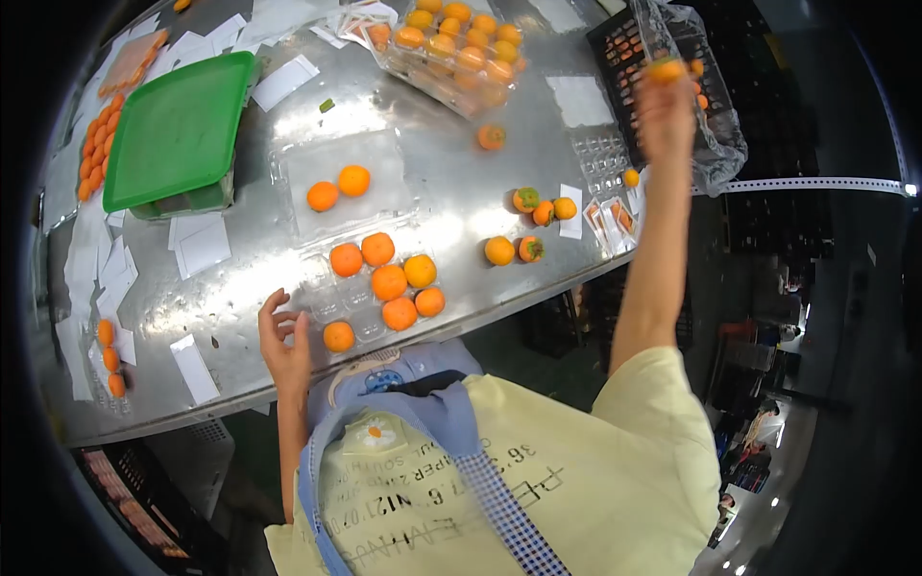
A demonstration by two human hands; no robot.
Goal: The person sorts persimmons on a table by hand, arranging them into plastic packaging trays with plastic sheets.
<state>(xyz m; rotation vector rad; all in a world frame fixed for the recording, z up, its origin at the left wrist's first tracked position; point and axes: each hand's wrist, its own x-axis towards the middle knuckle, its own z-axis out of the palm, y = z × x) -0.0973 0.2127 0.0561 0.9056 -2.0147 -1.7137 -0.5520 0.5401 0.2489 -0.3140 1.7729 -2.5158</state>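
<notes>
My right hand (666, 120), blurred by motion, is raised over the plastic-lined black crate (615, 72) with an orange persimmon (666, 70) at its fingertips. My left hand (285, 336) is at the near side of the table, fingers apart and holding nothing. Just right of it lies a clear plastic tray (331, 300) with several persimmons (389, 282) in its hollows. Behind that tray, two more persimmons (338, 188) rest on a clear lid (288, 206). Several loose persimmons (499, 251), some with green calyxes, lie farther right on the metal table.
A green tray (182, 130) stands on the left, near a row of orange fruit (96, 149). Clear boxes full of persimmons (461, 48) are at the back. White papers (197, 370), an empty moulded tray (600, 161) and a single persimmon (491, 136) are scattered about.
</notes>
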